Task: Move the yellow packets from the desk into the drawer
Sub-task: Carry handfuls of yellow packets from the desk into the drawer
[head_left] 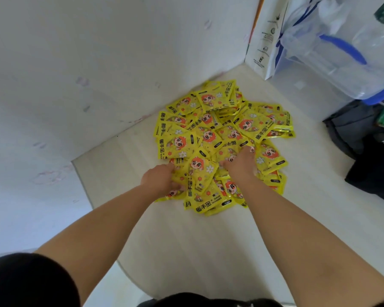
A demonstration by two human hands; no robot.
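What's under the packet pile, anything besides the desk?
Only the pale desk shows around the yellow packets. They overlap in layers, and the left hand and right hand cover the near part, so what lies underneath is hidden.

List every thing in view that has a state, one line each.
yellow hand-warmer packets: heaped and overlapping on the cream desk; no drawer in view.
left hand: grips packets at the pile's near edge.
right hand: fingers bent into the pile; grasp unclear.
white paper bag: upright against the wall.
black fabric bag: slumped at the right.
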